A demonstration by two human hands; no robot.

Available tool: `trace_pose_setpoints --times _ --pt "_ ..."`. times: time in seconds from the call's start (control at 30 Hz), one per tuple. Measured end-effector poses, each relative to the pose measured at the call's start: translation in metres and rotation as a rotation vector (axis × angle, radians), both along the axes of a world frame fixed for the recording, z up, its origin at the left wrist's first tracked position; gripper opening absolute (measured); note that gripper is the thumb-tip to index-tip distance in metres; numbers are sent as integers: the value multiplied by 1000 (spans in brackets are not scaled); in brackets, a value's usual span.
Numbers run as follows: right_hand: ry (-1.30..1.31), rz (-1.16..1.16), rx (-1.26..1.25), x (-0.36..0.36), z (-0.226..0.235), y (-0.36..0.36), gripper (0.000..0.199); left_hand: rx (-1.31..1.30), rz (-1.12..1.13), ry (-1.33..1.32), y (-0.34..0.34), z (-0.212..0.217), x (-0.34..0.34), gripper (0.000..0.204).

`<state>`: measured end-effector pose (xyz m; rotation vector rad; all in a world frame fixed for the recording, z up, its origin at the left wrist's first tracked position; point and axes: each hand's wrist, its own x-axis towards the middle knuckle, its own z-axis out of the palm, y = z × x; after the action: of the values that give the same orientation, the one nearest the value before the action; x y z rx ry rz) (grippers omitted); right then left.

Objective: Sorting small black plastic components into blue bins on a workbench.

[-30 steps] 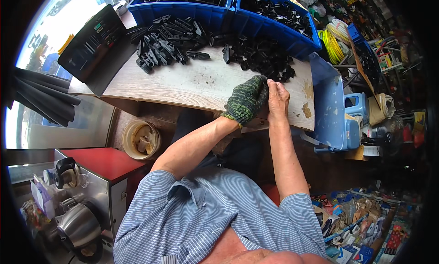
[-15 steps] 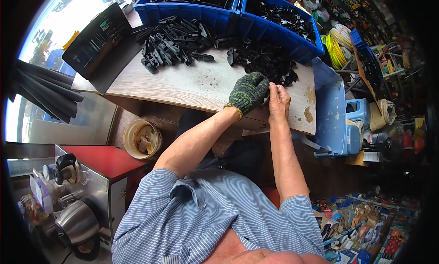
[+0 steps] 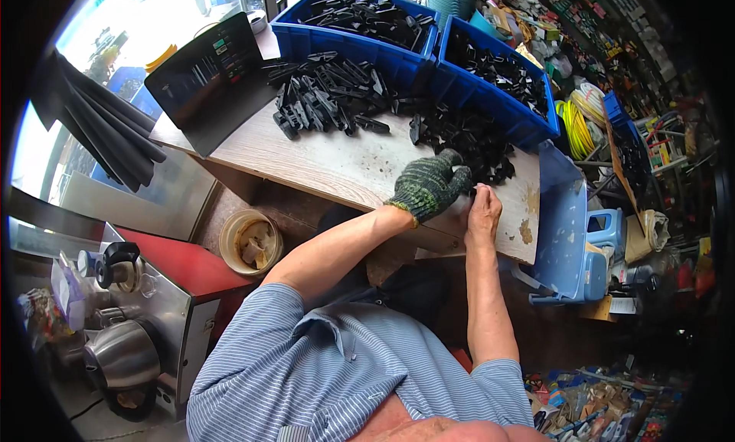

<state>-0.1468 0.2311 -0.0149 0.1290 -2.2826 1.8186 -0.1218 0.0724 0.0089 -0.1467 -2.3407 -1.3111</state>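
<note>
My left hand [image 3: 432, 184], in a dark green knitted glove, is over the front of the tabletop with its fingers curled. A dark gap shows between the fingertips, and anything they hold blends into the black parts behind. Close to its right, my bare right hand [image 3: 483, 216] has thumb and forefinger pinched together; what is between them is too small to name. Just beyond both hands lies a heap of small black plastic parts [image 3: 459, 132]. Longer black plastic pieces [image 3: 325, 93] are piled farther left on the pale wooden table [image 3: 337, 160].
Two blue bins [image 3: 360, 53] [image 3: 490, 93] full of black parts stand along the table's back. A dark folding case [image 3: 207, 82] leans at the left end. Right of the table is a light blue plastic chair [image 3: 563, 220]; a bucket [image 3: 250, 243] sits on the floor below left.
My gloved left hand has moved slightly apart from the right hand, its fingers less tightly closed. The right hand keeps its pinch. The whole view has shifted, the table appearing lower and farther right.
</note>
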Motion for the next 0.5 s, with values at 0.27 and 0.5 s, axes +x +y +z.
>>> trace_pose_setpoints --times 0.27,0.5 --pt "-384 15 -330 18 22 -8 16 -700 307 128 -64 -18 -22 41" --pt "-362 2 -298 17 19 -5 17 -709 205 96 -71 -15 -2 45"
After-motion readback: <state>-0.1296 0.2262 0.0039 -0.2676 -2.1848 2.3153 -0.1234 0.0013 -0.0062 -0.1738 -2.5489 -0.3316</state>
